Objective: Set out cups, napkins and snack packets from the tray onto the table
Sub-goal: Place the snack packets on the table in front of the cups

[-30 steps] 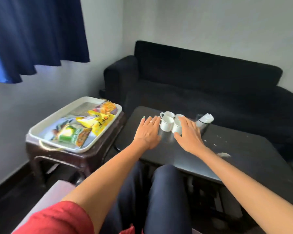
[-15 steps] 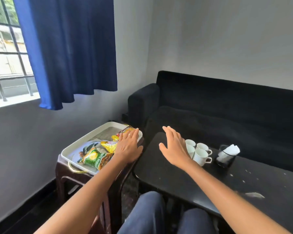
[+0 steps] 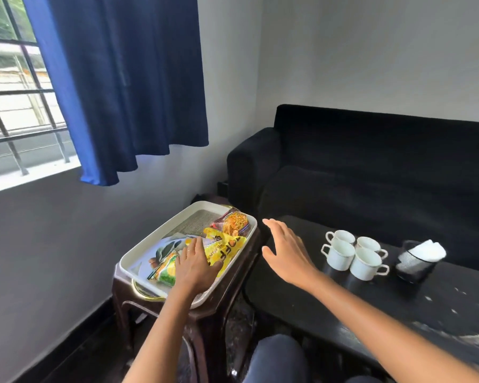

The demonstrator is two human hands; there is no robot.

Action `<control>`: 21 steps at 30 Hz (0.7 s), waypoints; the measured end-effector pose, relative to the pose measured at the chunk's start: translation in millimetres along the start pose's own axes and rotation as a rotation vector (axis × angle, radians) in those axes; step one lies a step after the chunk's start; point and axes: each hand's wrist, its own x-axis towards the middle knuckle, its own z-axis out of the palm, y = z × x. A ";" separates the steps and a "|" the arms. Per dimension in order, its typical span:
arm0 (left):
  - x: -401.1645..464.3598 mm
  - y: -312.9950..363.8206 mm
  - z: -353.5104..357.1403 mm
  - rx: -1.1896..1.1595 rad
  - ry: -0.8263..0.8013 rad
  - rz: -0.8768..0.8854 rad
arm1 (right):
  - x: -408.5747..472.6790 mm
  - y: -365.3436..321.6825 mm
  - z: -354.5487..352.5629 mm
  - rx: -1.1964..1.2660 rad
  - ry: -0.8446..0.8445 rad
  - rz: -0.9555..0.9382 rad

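Observation:
A white tray [image 3: 153,236] sits on a dark brown stool at my left and holds several snack packets: a green one [image 3: 165,272], a yellow one [image 3: 225,246] and a dark one with orange noodles [image 3: 234,224]. My left hand [image 3: 195,268] lies flat on the green and yellow packets, fingers spread. My right hand [image 3: 286,254] hovers open over the left end of the black table [image 3: 385,305], empty. Several white cups [image 3: 353,254] stand grouped on the table. Beside them a dark holder with white napkins [image 3: 419,257] stands.
A black sofa [image 3: 371,172] runs behind the table. The brown stool [image 3: 205,322] stands between the wall and the table. A blue curtain [image 3: 122,84] hangs over a barred window at upper left. My knees show at the bottom edge.
Both hands left the cups and swung left. My left hand went from the table to the tray and now rests on the packets. My head turned left and up.

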 end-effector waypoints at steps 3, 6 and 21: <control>7.4 -9.7 0.5 -0.013 -0.055 -0.051 | 16.1 -7.2 25.3 0.028 -0.060 -0.026; 14.5 -10.8 2.3 0.008 -0.114 -0.055 | 30.9 -12.3 51.9 0.030 -0.137 -0.043; 13.4 -1.1 13.2 0.202 -0.297 -0.022 | 94.2 0.6 105.9 0.009 -0.208 0.524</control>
